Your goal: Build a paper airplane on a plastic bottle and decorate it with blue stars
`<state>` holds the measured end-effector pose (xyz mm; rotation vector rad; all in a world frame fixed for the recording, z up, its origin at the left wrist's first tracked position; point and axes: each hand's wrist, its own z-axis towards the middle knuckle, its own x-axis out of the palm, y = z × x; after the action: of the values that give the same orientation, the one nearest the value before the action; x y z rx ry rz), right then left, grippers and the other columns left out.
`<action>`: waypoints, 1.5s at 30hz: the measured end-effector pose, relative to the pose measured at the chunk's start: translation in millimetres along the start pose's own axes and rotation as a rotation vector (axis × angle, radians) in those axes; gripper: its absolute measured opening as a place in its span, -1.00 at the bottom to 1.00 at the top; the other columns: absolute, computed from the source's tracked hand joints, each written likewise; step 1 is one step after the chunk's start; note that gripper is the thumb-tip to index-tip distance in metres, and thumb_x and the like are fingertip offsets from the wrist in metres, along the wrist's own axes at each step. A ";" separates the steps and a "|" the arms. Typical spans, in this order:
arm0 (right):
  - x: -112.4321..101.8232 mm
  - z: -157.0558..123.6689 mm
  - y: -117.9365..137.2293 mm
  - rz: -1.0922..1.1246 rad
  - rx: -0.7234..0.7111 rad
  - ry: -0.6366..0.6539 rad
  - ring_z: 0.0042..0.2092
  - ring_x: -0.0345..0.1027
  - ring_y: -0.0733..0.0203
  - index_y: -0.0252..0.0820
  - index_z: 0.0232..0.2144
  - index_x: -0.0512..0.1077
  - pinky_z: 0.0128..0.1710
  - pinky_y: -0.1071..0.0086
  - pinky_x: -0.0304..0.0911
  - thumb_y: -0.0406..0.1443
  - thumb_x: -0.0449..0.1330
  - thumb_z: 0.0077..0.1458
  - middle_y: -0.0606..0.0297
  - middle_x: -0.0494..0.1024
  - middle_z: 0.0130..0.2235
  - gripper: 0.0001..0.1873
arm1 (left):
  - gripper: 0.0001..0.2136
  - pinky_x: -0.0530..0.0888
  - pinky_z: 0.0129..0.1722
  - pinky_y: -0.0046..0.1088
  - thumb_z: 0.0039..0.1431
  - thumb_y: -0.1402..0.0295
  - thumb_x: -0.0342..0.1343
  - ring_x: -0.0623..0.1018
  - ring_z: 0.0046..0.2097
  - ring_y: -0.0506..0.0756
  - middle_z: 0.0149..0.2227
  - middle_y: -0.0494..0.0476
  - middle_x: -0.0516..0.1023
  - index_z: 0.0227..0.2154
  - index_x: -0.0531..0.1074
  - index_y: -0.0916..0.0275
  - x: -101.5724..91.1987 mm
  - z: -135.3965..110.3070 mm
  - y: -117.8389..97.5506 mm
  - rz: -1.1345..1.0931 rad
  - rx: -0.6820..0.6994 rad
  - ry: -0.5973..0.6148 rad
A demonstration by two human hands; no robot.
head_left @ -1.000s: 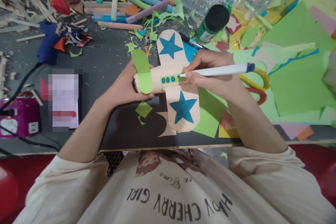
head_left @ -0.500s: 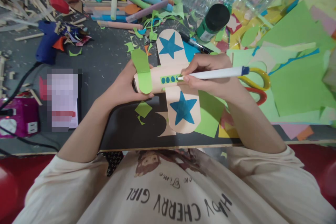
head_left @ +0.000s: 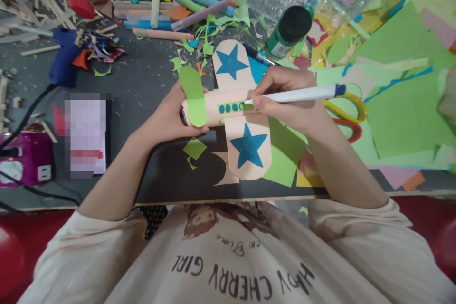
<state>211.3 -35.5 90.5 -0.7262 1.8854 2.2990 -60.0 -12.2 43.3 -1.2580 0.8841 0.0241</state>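
Note:
A paper airplane model (head_left: 213,97) made from a peach tube lies across the middle, with a blue star on each wing and a green tail piece (head_left: 197,111) at its left end. My left hand (head_left: 166,113) is wrapped round that tail end, thumb below and fingers behind. In my right hand (head_left: 285,97) is a white marker (head_left: 302,93) with a dark blue end, pinched like a pen. Its tip meets a green strip (head_left: 231,108) on the tube that carries a row of blue dots. The rightmost dot is an outline, partly uncoloured.
Scissors (head_left: 347,123) with yellow and red handles lie beside my right wrist. A dark-capped green jar (head_left: 290,31) stands behind. Coloured markers (head_left: 160,23) and paper scraps cover the back. To the left are a blue glue gun (head_left: 64,54), a phone (head_left: 87,135) and a purple box (head_left: 26,159).
The marker has shifted slightly right and its rear end is higher. More of the last dot's outline shows. My left hand and the airplane stay almost still.

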 end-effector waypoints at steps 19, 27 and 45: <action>-0.4 0.7 9.5 -0.077 0.012 0.061 -0.47 0.33 0.20 -0.06 -0.63 0.25 -0.47 0.29 0.24 -0.29 0.26 0.00 0.39 0.35 -0.58 -0.72 | -0.37 0.41 0.16 0.06 -0.12 0.02 0.35 0.43 0.15 0.39 0.14 0.24 0.39 0.03 0.34 0.06 -0.4 0.7 -4.1 0.019 0.014 -0.005; 1.9 3.6 3.1 0.030 0.001 -0.024 -0.48 0.26 0.26 -0.07 -0.60 0.36 -0.53 0.35 0.12 -0.31 0.28 0.01 0.37 0.44 -0.53 -0.79 | -0.32 0.43 0.14 0.03 -0.12 -0.06 0.35 0.43 0.17 0.39 0.14 0.24 0.40 0.06 0.34 0.06 0.8 -0.1 -0.1 0.010 -0.001 -0.007; 2.1 3.3 -0.2 0.032 -0.016 -0.021 -0.49 0.25 0.25 -0.07 -0.61 0.32 -0.49 0.33 0.25 -0.25 0.28 0.01 0.38 0.39 -0.56 -0.76 | -0.29 0.44 0.11 0.09 -0.09 -0.09 0.29 0.41 0.15 0.37 0.16 0.15 0.38 0.07 0.29 0.17 -1.1 1.6 -4.9 0.039 -0.009 0.035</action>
<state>208.5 -32.9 89.9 -0.6760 1.8858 2.3332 -57.6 -12.1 48.0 -1.2529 0.9393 0.0377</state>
